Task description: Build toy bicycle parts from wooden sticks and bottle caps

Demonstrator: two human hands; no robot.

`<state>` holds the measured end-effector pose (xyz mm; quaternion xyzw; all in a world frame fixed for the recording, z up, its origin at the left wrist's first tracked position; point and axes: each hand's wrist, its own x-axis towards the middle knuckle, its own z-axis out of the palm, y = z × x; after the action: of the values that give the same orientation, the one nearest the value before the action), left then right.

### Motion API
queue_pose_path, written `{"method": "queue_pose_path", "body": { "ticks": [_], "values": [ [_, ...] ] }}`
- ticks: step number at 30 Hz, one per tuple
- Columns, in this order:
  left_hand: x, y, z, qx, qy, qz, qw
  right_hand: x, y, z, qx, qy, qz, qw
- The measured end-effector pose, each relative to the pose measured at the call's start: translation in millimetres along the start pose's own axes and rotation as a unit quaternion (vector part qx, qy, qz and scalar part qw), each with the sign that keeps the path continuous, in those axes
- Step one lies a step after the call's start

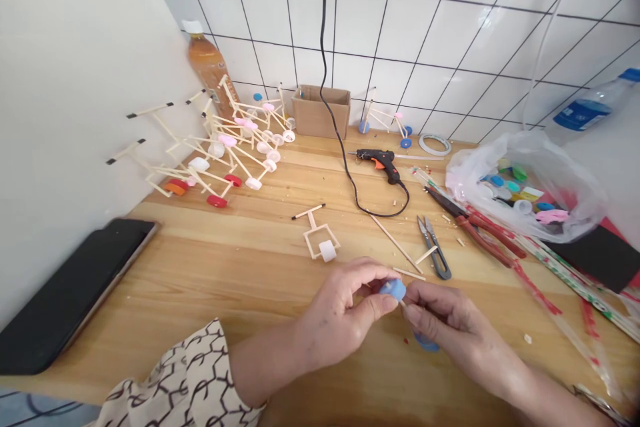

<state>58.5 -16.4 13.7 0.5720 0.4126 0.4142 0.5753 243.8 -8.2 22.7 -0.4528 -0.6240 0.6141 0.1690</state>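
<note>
Between the thumb and fingers of my left hand (340,310) is a blue bottle cap (394,289). My right hand (450,323) pinches a thin wooden stick (403,303) whose end meets that cap. A second blue bottle cap (426,343) shows under my right fingers, partly hidden; whether it is joined to the stick I cannot tell. Just beyond my hands lies a small square stick frame (307,241) with a white cap (327,251) at one corner. Loose wooden sticks (395,243) and grey thread snips (434,247) lie nearby.
Several stick-and-cap models (220,147) stand at the back left by a drink bottle (206,67). A black glue gun (380,161) with its cord, a cardboard box (323,113), a tape roll (435,144), red-handled pliers (480,230), a bag of caps (575,173) and a phone (75,287) surround the work area.
</note>
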Motion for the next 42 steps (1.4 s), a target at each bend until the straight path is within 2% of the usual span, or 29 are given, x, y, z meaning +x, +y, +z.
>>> {"method": "queue_pose_path", "body": {
  "ticks": [5, 8, 13, 18, 23, 29, 35, 40, 42],
  "values": [
    [1, -2, 2.3, -0.011, 0.021, -0.047, 0.999, 4, 2, -3, 0.061, 0.023, 0.000, 0.998],
    [0, -1, 5.1, -0.003, 0.044, -0.084, 0.995, 6, 6, -5, 0.114, 0.057, 0.006, 0.992],
    [-6, -8, 12.1, 0.053, 0.036, -0.101, 0.993, 9, 12, -3, 0.156, 0.096, 0.001, 0.983],
    [-10, -15, 19.6, 0.066, 0.024, -0.080, 0.994, 11, 13, 5, 0.161, 0.105, 0.001, 0.981],
    [-4, -7, 21.0, 0.025, 0.028, -0.068, 0.997, 11, 11, 10, 0.168, 0.117, -0.012, 0.979],
    [-4, -7, 20.0, 0.071, 0.041, -0.036, 0.996, 14, 13, 9, 0.188, 0.122, -0.012, 0.974],
    [-7, -10, 19.5, 0.134, 0.057, -0.031, 0.989, 13, 13, 11, 0.197, 0.130, -0.007, 0.972],
    [-4, -6, 15.1, 0.137, 0.063, 0.010, 0.988, 14, 12, 8, 0.167, 0.128, -0.008, 0.978],
    [-3, -4, 12.5, 0.145, 0.067, 0.013, 0.987, 14, 15, 4, 0.127, 0.148, -0.017, 0.981]
  ]
}}
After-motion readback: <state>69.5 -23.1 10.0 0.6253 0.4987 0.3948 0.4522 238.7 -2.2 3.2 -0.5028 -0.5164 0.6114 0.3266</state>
